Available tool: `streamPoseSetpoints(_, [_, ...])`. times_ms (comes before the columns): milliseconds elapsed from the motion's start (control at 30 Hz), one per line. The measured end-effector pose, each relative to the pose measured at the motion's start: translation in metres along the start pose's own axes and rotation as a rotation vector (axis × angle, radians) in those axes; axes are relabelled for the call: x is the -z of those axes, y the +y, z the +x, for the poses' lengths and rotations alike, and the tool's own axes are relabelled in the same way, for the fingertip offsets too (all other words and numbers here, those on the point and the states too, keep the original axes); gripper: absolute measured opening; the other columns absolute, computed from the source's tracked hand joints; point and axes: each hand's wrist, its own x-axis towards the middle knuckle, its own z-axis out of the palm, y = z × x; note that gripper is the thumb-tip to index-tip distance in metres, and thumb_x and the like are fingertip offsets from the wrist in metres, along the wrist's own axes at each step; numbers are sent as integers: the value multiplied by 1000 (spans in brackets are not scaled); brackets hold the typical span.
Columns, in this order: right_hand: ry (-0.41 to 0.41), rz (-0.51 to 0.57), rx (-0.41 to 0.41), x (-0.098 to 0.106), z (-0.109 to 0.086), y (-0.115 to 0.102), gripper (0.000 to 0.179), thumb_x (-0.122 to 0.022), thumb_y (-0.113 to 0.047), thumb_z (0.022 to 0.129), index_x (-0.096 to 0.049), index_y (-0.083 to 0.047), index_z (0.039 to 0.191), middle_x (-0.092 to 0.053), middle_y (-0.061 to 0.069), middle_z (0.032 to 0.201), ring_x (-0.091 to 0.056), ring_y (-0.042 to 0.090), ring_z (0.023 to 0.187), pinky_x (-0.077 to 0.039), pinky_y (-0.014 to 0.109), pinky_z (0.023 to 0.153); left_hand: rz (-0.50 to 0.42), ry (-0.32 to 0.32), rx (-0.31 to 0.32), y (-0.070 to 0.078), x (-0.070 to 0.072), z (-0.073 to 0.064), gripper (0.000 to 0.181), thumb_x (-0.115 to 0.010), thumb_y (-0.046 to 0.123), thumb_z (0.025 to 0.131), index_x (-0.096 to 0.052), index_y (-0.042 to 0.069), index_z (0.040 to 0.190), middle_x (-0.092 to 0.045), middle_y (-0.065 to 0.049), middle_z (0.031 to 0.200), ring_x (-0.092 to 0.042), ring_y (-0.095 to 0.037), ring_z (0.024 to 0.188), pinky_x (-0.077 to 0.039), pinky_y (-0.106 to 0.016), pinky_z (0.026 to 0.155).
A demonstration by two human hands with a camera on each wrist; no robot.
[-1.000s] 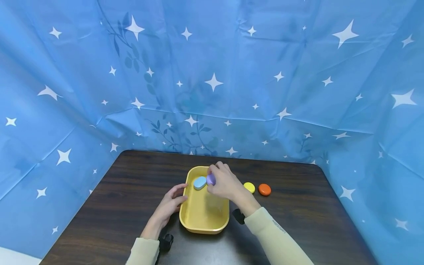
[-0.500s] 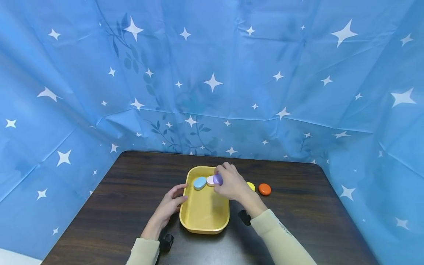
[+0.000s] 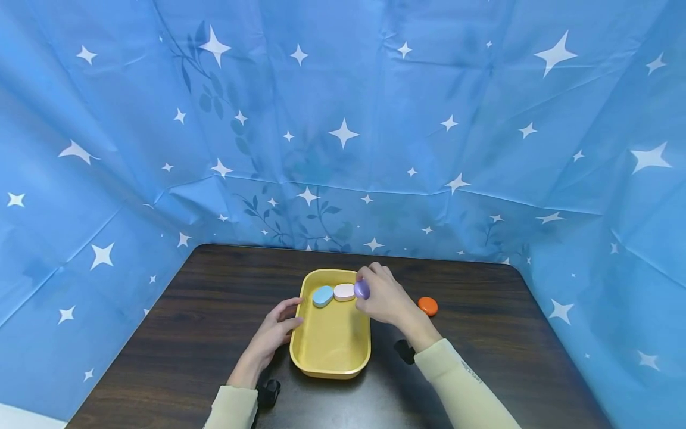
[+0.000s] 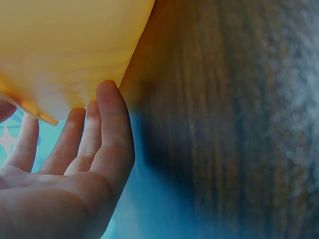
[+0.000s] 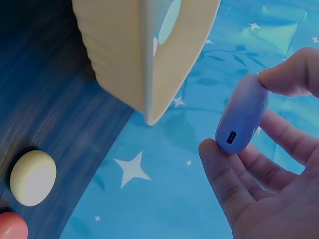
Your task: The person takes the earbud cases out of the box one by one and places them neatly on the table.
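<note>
My right hand (image 3: 383,298) holds a small purple rounded case (image 3: 361,290) by its ends, over the far right part of the yellow tray (image 3: 329,375). In the right wrist view the purple case has a small charging port facing the camera. A blue oval piece (image 3: 323,296) and a pale pink oval piece (image 3: 344,292) lie side by side at the tray's far end. My left hand (image 3: 273,330) touches the tray's left side; in the left wrist view several fingertips (image 4: 108,92) rest against its outer wall. The thumb is mostly out of that view.
Right of the tray, on the dark wooden table (image 3: 482,345), lie an orange round piece (image 3: 428,306) and a yellow round piece (image 5: 33,178). My right hand and arm hide the yellow one in the head view. A blue star-patterned curtain (image 3: 343,89) surrounds the table.
My right hand has moved right with the purple case, from the tray's middle to its right edge. The pink piece came into sight, and the yellow piece became hidden. My left hand stays still.
</note>
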Motion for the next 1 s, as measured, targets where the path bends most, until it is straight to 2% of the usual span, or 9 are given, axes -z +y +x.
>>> streamPoseSetpoints(533, [44, -35, -11, 2, -2, 21, 32, -73, -16, 81, -64, -12, 112, -55, 4, 109, -47, 24, 101, -53, 41, 78, 15, 0, -1, 1, 0, -1, 46, -61, 12, 101, -52, 11, 146, -50, -19, 146, -60, -32, 119, -53, -50, 93])
streamPoseSetpoints(1000, [46, -42, -42, -3, -1, 42, 33, -72, -15, 79, -64, -11, 111, -54, 4, 108, -47, 25, 101, -52, 42, 75, 7, 2, 3, 0, 0, -1, 44, -62, 13, 101, -54, 13, 144, -52, -17, 145, -60, -32, 119, -53, -51, 93])
